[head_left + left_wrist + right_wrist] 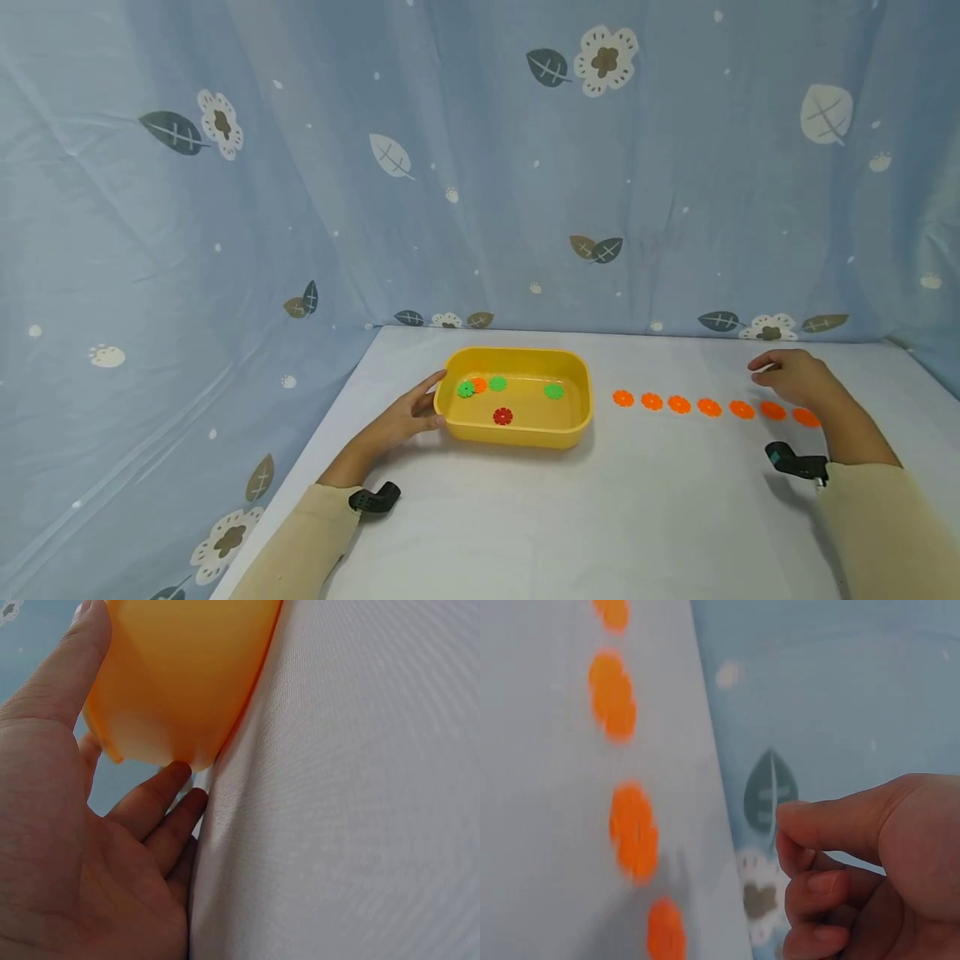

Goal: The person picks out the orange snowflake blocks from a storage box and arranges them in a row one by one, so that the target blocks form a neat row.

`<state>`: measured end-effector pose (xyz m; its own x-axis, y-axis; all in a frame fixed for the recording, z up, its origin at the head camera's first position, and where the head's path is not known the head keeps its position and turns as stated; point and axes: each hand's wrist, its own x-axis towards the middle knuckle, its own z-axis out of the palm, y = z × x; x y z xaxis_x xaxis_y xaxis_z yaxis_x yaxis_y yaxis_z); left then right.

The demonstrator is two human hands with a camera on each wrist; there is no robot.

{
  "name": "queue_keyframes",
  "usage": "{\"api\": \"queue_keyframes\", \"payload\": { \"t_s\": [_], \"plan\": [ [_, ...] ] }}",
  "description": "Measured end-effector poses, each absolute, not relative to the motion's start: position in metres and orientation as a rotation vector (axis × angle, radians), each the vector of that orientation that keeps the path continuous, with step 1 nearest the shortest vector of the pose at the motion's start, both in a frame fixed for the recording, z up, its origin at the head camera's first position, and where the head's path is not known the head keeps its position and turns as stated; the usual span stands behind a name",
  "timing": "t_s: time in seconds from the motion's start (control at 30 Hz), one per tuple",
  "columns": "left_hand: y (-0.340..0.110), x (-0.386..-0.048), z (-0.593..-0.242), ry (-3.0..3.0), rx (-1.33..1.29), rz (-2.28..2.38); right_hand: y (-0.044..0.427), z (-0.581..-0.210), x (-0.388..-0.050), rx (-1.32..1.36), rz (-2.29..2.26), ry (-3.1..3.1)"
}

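Observation:
At the left end of a yellow plastic tub (517, 435), my left hand (405, 419) grips the wall between thumb and fingers. The left wrist view has the thumb along one side of the tub (184, 667) and fingertips against its end. Inside lie green flower-shaped discs (553, 392), an orange one (479, 385) and a red one (502, 416). My right hand (797, 379) hovers over the right end of a row of orange flower-shaped discs (709, 407). Its fingers are curled, with thumb and index tip together (795, 825); nothing shows between them.
A white cloth (585, 517) covers the table. Behind it and along the left hangs a blue curtain (480, 208) printed with leaves and flowers. A black wrist device (375, 498) is on the left wrist, another (795, 461) on the right.

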<state>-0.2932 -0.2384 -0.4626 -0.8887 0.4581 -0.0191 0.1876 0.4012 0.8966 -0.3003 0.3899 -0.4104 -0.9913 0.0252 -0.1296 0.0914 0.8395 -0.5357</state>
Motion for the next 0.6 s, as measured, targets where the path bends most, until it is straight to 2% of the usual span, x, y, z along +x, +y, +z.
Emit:
{"api": "queue_keyframes", "payload": {
  "t_s": [0.6],
  "plan": [
    [-0.237,-0.293,-0.463,2.414,0.533,1.469,0.277,-0.398,-0.334,-0.175,-1.003,2.839]
  ]
}}
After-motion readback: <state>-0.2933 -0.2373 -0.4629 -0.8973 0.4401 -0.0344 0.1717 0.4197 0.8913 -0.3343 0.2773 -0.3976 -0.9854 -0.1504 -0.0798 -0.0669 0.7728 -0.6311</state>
